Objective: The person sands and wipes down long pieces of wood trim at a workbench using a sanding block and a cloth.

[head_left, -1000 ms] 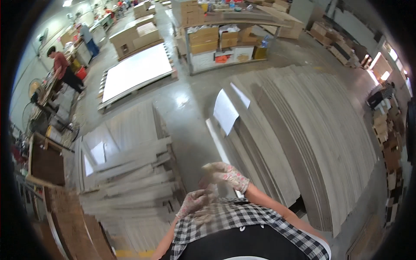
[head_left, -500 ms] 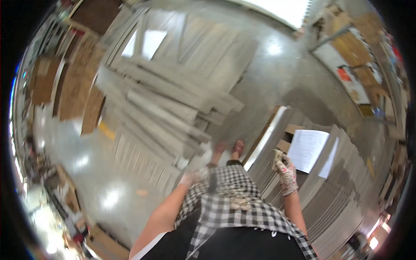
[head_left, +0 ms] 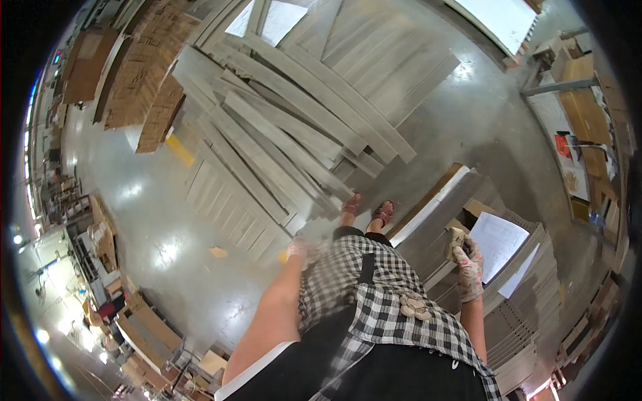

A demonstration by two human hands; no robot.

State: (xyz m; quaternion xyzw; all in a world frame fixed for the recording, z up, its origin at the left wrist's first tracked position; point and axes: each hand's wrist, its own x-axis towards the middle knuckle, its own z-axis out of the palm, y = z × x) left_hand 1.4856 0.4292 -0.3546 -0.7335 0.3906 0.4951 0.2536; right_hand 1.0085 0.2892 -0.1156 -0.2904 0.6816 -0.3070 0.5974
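Parted since earlier frame: L hand (head_left: 298, 247), blurred, grip unclear, nr long grey wood-look planks (head_left: 287, 144); floral-gloved R hand (head_left: 469, 267), fingers curled narrow, contents unclear, beside white rectangular paper sheet (head_left: 496, 244) atop grey board stack (head_left: 515, 327), prob. for reading.

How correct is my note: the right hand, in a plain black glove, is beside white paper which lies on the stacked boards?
One thing is wrong: the glove is pale with a pinkish-red pattern, as the head view shows. The right hand is indeed beside white paper lying on the stacked boards.
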